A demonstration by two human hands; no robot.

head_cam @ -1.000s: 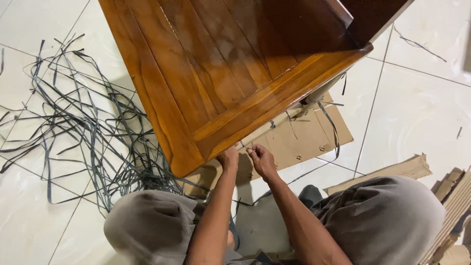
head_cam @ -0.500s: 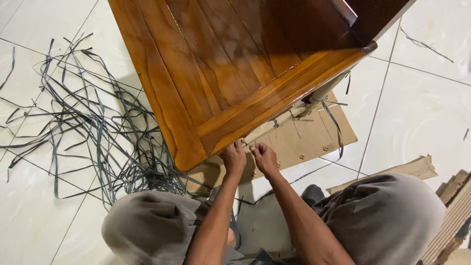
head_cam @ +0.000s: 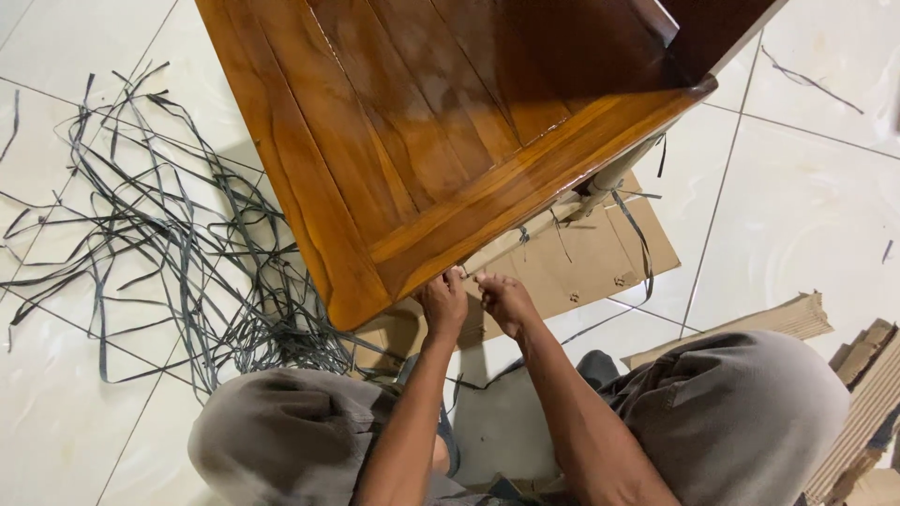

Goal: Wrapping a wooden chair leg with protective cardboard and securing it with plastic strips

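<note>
Both hands, left hand (head_cam: 444, 302) and right hand (head_cam: 506, 302), pinch together at the pale rail (head_cam: 525, 234) under the varnished wooden panel (head_cam: 422, 141); since a second ago they have shifted slightly up. One cardboard sheet (head_cam: 581, 258) lies beyond; grey straps (head_cam: 159, 234) pile leftward.
</note>
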